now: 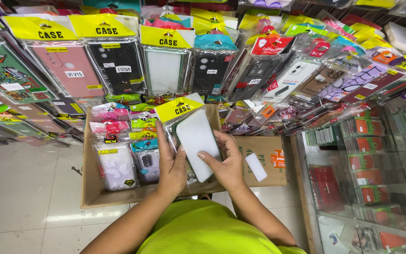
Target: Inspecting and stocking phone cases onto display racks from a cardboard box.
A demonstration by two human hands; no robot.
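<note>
While hands grip it, white packaged case (196,141).

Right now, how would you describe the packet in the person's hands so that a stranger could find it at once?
Look at the open cardboard box on the floor below the wall of hanging cases. Above its right half, the left hand and right hand hold a clear packet. Unlike the colourful packets beside it, it shows a plain white case under a yellow header.
</note>
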